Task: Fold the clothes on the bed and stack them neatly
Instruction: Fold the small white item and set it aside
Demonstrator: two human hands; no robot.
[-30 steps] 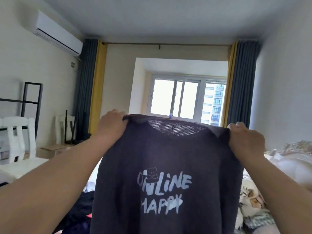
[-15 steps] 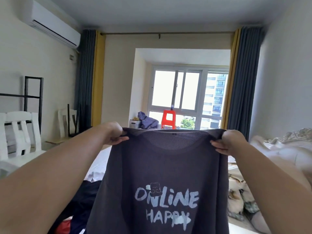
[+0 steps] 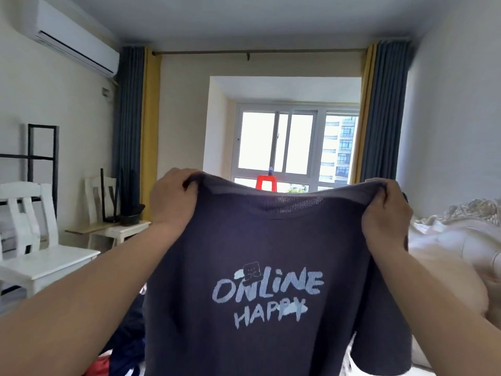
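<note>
A pale-walled bedroom runs back to a bay window [image 3: 296, 147] at the far end, flanked by blue-and-yellow curtains [image 3: 137, 131], with an air conditioner [image 3: 78, 39] high on the left wall. Filling the near middle of the view is a dark grey T-shirt [image 3: 271, 267], held up in the air and hanging flat, its print (pale letters reading "ONLINE HAPPY") facing the camera; its top edge sags slightly between the two shoulders and its lower hem runs out of view at the bottom. At right lies the bed [image 3: 461, 245] with pale, rumpled bedding, well behind the shirt's right edge. At left stand a white chair [image 3: 35, 240] and, farther back, a small white side table [image 3: 119, 230], with open floor between them and the shirt. Dark and red clothes [image 3: 119, 348] lie low at near left, beside the shirt's left edge. The left hand [image 3: 170, 199] grips the left shoulder with curled fingers; the right hand [image 3: 387, 210] pinches the right shoulder likewise. A red stool [image 3: 267, 183] peeks over the collar by the window.
</note>
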